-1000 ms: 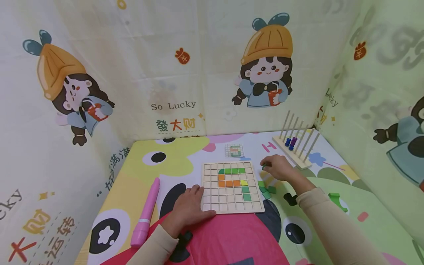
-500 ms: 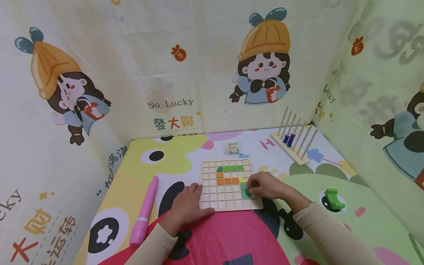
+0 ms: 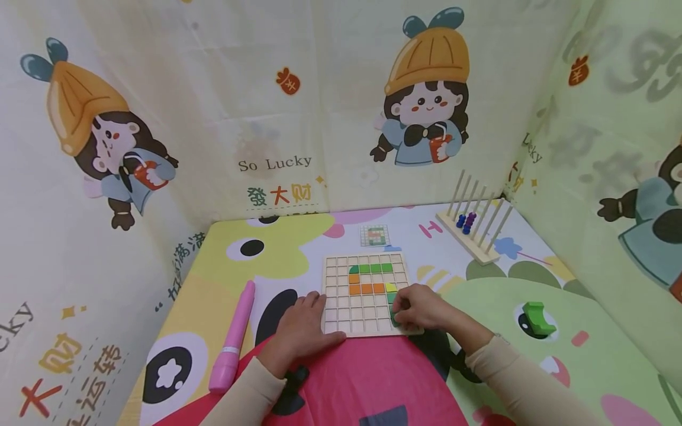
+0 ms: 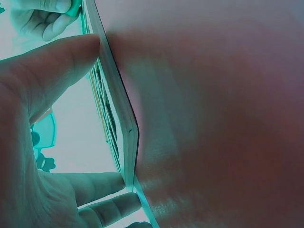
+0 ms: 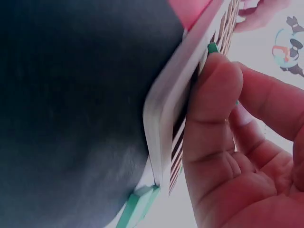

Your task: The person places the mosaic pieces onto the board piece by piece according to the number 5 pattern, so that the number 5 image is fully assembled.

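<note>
A wooden grid board (image 3: 337,307) lies on the patterned mat, bearing rows of green tiles (image 3: 375,268) and orange tiles (image 3: 367,289), plus a yellow tile (image 3: 391,287). My left hand (image 3: 298,325) rests at its front left corner, thumb against the front edge and straight fingers along the left side. Over the board's right part, my right hand (image 3: 423,307) pinches a dark green tile (image 5: 213,47) between thumb and fingertips, close to the grid. Its fingers hide some cells there. A loose green tile (image 5: 137,206) shows beside the board in the right wrist view.
Behind the board lies a small pattern card (image 3: 375,235). A wooden peg stand (image 3: 469,239) with blue and purple beads stands back right. A pink stick-shaped object (image 3: 234,337) lies left, and a green arched block (image 3: 539,319) sits right.
My right hand has come left and forward-down from the mat right of the board to the grid's lower right, carrying the green tile. My left hand has stayed at the corner.
</note>
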{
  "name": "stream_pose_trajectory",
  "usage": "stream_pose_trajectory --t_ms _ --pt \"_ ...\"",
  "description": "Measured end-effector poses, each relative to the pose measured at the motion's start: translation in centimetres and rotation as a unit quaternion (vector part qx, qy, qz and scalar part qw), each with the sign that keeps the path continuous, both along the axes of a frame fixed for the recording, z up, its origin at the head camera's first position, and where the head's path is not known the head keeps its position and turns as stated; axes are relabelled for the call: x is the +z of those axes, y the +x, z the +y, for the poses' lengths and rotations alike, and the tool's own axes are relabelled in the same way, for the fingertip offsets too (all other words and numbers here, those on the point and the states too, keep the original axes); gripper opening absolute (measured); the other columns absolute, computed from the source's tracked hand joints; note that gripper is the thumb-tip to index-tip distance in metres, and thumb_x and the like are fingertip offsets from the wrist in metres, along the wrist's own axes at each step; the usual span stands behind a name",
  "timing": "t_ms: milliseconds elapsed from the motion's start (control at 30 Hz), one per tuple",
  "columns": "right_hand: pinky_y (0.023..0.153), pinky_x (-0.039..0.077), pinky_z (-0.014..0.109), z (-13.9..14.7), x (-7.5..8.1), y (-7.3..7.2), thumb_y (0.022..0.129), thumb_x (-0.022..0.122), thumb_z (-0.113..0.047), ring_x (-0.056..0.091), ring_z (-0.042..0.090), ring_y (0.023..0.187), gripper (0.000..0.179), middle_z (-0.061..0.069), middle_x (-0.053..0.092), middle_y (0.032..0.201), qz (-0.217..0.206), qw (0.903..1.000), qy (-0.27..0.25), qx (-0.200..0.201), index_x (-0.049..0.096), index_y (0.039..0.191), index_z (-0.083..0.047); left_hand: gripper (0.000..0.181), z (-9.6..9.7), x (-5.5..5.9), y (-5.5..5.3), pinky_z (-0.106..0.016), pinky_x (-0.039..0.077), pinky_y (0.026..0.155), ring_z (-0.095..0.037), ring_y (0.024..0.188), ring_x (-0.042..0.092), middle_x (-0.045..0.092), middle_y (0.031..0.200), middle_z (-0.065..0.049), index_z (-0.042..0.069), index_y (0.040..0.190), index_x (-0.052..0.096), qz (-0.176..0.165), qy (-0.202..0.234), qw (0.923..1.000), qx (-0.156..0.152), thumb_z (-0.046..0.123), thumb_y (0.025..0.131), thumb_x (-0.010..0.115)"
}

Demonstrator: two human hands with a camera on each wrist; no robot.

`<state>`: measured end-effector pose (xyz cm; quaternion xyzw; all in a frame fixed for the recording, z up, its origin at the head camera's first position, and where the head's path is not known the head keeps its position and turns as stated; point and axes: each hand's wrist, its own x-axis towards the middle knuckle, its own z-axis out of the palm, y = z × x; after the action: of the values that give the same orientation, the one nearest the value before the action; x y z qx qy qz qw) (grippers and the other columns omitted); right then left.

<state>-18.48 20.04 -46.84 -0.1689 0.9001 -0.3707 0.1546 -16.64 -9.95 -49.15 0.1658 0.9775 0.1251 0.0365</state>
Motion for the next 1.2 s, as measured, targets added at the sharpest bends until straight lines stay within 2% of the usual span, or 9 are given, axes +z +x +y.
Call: stream_pose_trajectory --t_ms 200,400,633,800,933,1033,1200 --pt "0.062 0.053 0.028 -0.5 -0.1 0.1 0.085 0.082 -0.010 0.062 0.009 0.062 0.012 -0.005 0.066 0.068 0.033 0.9982 0.040 -0.030 0.071 0.080 -0.012 0.099 0.0 0.0 -0.3 -0.052 0.053 0.102 -0.033 0.127 0.055 0.053 0.147 -0.015 0.007 0.151 0.050 0.007 -0.002 1.0000 0.005 0.066 0.076 0.078" --pt "0.059 0.051 0.027 -0.9 -0.3 0.7 0.085 0.080 -0.007 0.059 0.010 0.061 0.017 -0.005 0.063 0.063 0.035 0.9949 0.063 -0.070 0.070 0.074 -0.013 0.101 0.0 -0.1 -0.3 -0.052 0.053 0.102 -0.033 0.127 0.054 0.052 0.147 -0.014 0.008 0.151 0.049 -0.005 -0.002 1.0000 0.003 0.067 0.075 0.078" --pt "0.058 0.047 0.027 -1.5 -0.7 1.1 0.084 0.076 -0.002 0.054 0.010 0.063 0.021 -0.006 0.059 0.062 0.092 0.9891 0.091 -0.070 0.065 0.071 -0.015 0.100 0.1 -0.1 -0.2 -0.053 0.051 0.103 -0.032 0.126 0.055 0.053 0.146 -0.014 0.008 0.151 0.050 -0.004 0.004 1.0000 0.005 0.066 0.075 0.078" --pt "0.059 0.046 0.027 -1.8 -0.8 1.2 0.085 0.077 -0.003 0.053 0.010 0.065 0.024 -0.007 0.058 0.064 0.115 0.9842 0.116 -0.067 0.063 0.071 -0.016 0.100 0.2 0.0 -0.1 -0.053 0.051 0.103 -0.032 0.126 0.054 0.053 0.146 -0.014 0.007 0.151 0.050 -0.006 0.007 0.9999 0.007 0.066 0.075 0.078" --pt "0.059 0.047 0.026 -1.7 -0.4 1.1 0.087 0.076 -0.006 0.054 0.010 0.067 0.021 -0.007 0.060 0.067 0.101 0.9879 0.105 -0.054 0.065 0.073 -0.016 0.100 0.1 0.0 -0.1 -0.052 0.051 0.103 -0.032 0.126 0.054 0.053 0.146 -0.014 0.008 0.151 0.049 -0.008 0.004 0.9999 0.009 0.066 0.075 0.078" --pt "0.059 0.049 0.027 -1.3 0.0 1.0 0.090 0.073 -0.009 0.056 0.010 0.067 0.015 -0.006 0.062 0.070 0.073 0.9937 0.077 -0.037 0.068 0.077 -0.015 0.100 0.0 0.0 -0.2 -0.052 0.052 0.103 -0.032 0.126 0.054 0.052 0.147 -0.014 0.008 0.151 0.049 -0.007 0.000 0.9999 0.010 0.066 0.075 0.078" --pt "0.059 0.053 0.030 0.2 0.7 0.7 0.097 0.067 -0.012 0.063 0.013 0.065 0.008 -0.001 0.067 0.076 0.028 0.9991 0.025 -0.019 0.071 0.091 -0.008 0.100 -0.2 0.1 -0.2 -0.052 0.053 0.102 -0.033 0.126 0.055 0.053 0.146 -0.014 0.007 0.151 0.049 -0.008 0.003 0.9999 0.006 0.065 0.075 0.079"
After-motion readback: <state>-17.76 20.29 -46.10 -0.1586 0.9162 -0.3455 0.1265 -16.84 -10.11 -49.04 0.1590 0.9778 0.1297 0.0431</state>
